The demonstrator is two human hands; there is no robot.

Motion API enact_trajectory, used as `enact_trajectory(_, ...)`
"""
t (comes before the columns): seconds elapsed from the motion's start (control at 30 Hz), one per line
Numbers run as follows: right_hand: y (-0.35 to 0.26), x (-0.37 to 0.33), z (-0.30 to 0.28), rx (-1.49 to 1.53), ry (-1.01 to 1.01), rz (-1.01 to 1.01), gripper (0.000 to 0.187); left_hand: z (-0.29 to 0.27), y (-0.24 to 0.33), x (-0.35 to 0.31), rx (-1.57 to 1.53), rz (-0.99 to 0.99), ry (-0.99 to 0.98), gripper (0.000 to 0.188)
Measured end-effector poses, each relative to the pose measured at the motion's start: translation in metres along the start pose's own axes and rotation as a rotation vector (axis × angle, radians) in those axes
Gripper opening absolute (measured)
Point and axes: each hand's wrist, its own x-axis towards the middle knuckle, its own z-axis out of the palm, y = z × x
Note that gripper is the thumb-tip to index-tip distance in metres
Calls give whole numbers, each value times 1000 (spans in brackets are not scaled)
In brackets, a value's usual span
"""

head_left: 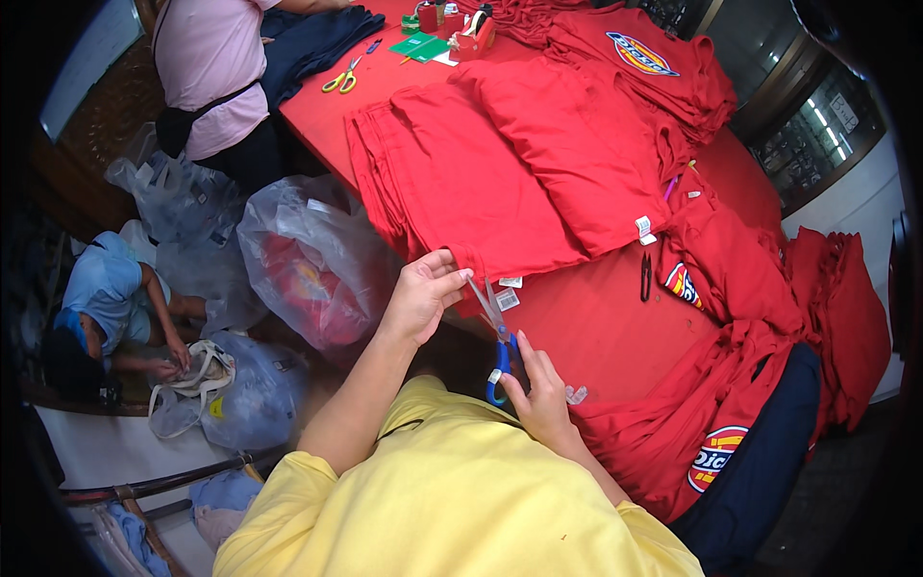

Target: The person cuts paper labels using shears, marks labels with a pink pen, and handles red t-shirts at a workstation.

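Note:
My left hand (423, 296) pinches the near left corner of a red garment (481, 173), fingertips closed at its hem. In my right hand (545, 399) is a pair of scissors (503, 337) with blue handles. Their blades are parted and point away from me, beside my left fingertips; whether they touch cloth or a thread, I cannot tell. White labels (507, 300) stick out from under the garment's near edge, close to the blades. The garment lies flat in folded layers on the red-topped table (615, 317).
Red garments (644, 62) are heaped at the back and right. Black thread snips (645, 277) lie to the right, yellow-handled scissors (341, 81) at far left, near a tape dispenser (472, 38). Plastic bags (308, 260) stand on the left; a person (115, 298) crouches there, another (212, 77) stands behind.

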Motion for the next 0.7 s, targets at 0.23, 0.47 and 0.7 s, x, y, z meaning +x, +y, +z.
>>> enact_trajectory(0.23, -6, 9, 1, 122, -41, 69, 57, 5, -4, -5, 41, 24, 38, 22)
enact_trajectory(0.47, 11, 6, 11, 488, -97, 231, 53, 3, -5, -1, 65, 7, 39, 25)
enact_trajectory(0.7, 2, 5, 5, 698, -124, 425, 50, 6, -4, -2, 9, -31, 59, 19)
